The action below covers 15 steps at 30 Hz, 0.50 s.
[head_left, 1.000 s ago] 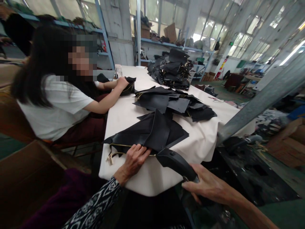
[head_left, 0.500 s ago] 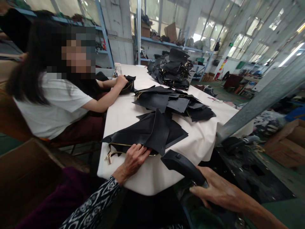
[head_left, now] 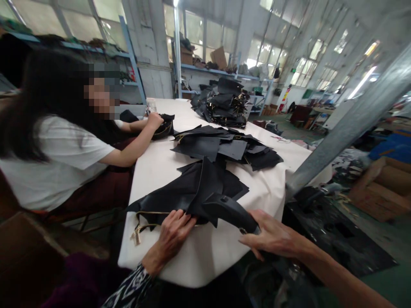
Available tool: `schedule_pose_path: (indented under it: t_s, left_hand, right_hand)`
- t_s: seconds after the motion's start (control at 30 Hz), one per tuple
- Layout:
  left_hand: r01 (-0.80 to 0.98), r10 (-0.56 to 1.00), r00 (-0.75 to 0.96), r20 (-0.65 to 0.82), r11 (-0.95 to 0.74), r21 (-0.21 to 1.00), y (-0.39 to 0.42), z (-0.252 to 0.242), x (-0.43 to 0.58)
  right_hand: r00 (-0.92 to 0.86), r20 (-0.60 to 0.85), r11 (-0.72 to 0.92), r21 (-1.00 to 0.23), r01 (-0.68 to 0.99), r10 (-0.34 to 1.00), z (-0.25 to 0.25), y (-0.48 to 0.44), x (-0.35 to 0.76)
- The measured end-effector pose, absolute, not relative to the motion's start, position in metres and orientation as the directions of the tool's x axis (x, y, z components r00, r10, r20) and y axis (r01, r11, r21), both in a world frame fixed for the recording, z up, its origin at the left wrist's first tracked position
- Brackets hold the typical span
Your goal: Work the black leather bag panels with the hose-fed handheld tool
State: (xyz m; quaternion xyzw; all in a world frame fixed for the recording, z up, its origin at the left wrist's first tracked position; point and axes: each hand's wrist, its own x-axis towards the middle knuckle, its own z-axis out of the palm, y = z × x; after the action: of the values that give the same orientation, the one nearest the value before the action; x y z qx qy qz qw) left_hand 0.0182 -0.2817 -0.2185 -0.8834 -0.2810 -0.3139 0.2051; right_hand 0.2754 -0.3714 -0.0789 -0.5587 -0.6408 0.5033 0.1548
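My left hand is closed on the near edge of a black leather-like piece, with its fingertips at the gold zipper. Gold zipper pulls dangle over the white cloth at the left end. My right hand is wrapped round a black hand-held tool with a curved body and a small button on top; I cannot make out its exact kind. The tool's front end is over the right part of the black piece, close to my left fingers; whether it touches is unclear.
Heaped black pieces and a taller stack lie farther back on the white-covered table. A co-worker sits at left, handling a black piece. A metal post slants at right. Cardboard boxes stand beyond it.
My right hand has brought the black tool up and left, from beside the table edge to over the black piece. My left hand keeps its hold on the zippered edge. The view has shifted slightly.
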Motion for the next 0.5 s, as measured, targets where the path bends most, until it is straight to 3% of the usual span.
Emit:
schedule_pose_path:
  t_s: [0.13,0.23,0.4,0.5]
  left_hand:
    - [0.573,0.273,0.635,0.723,-0.794,-0.203,-0.276,-0.223,0.015]
    - [0.545,0.254,0.634,0.730,-0.817,-0.189,-0.272,-0.223,0.016]
    - [0.577,0.334,0.694,0.638,-0.787,-0.216,-0.277,-0.217,0.022]
    - [0.652,0.468,0.662,0.586,-0.744,-0.143,-0.295,-0.202,0.024]
  right_hand:
    - [-0.446,-0.336,-0.114,-0.884,0.454,0.830,-0.089,-0.347,0.261]
    - [-0.424,-0.302,-0.123,-0.908,0.401,0.854,-0.093,-0.338,0.252]
    - [-0.303,-0.178,-0.029,-0.898,0.438,0.936,-0.085,-0.336,0.257]
    - [-0.199,-0.144,-0.031,-0.875,0.483,0.969,-0.081,-0.341,0.275]
